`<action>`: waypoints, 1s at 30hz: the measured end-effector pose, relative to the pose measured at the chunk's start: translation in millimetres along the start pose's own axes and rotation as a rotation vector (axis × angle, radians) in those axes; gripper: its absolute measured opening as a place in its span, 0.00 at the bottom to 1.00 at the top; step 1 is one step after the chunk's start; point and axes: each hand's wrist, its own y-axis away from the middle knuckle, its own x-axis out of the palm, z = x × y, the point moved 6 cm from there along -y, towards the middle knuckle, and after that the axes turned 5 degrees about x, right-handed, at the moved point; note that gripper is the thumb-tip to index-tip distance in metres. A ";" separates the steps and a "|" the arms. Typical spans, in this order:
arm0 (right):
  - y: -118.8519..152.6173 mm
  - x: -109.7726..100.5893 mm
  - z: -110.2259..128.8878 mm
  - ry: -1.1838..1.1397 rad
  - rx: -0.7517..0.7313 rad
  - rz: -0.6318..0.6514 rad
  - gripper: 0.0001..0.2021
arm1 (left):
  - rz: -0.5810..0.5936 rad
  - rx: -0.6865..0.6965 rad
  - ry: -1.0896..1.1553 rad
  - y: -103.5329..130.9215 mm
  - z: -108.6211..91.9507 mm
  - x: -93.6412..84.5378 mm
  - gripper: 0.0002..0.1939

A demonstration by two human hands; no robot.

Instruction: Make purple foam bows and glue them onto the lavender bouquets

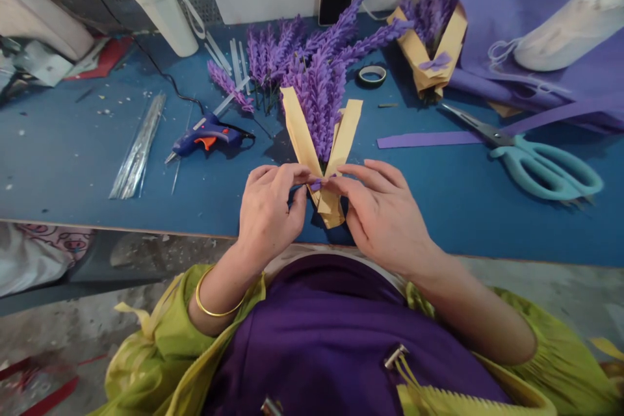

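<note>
A small bouquet of purple artificial lavender, wrapped in tan paper, lies on the blue table in front of me. Across the wrap's narrow part sits a small purple ribbon bow. My left hand pinches the bow's left side between thumb and fingers. From the other side, my right hand has its fingertips closed at the bow's right end. Its thumb tip is partly hidden behind the fingers. Below the hands the wrap's folded lower end shows.
A blue glue gun and a bundle of clear-wrapped wires lie at left. Loose lavender stems and a tape roll are behind. Scissors, a purple ribbon strip and another wrapped bouquet are at right.
</note>
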 end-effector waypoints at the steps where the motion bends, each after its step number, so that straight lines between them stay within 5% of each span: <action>1: 0.5 -1.1 -0.2 -0.014 -0.001 -0.006 0.22 | -0.002 -0.002 0.003 0.1 0.0 -0.2 0.11; 10: 28.5 -30.2 -25.1 -0.232 0.405 -0.289 0.19 | -0.202 0.044 0.018 5.6 -7.9 -19.2 0.09; 15: 39.7 -25.7 -24.1 -0.206 0.387 -0.242 0.17 | -0.292 0.058 0.011 10.5 -3.2 -28.0 0.09; 21: 43.7 -23.9 -23.2 -0.207 0.372 -0.206 0.16 | -0.099 0.011 -0.044 12.8 11.3 -24.1 0.07; 25: 42.2 -23.0 -22.4 -0.205 0.349 -0.202 0.16 | -0.107 -0.143 0.084 24.1 25.7 -32.6 0.09; 30: 40.5 -22.3 -18.8 -0.181 0.294 -0.204 0.15 | -0.394 -0.358 0.526 45.1 46.8 -55.6 0.13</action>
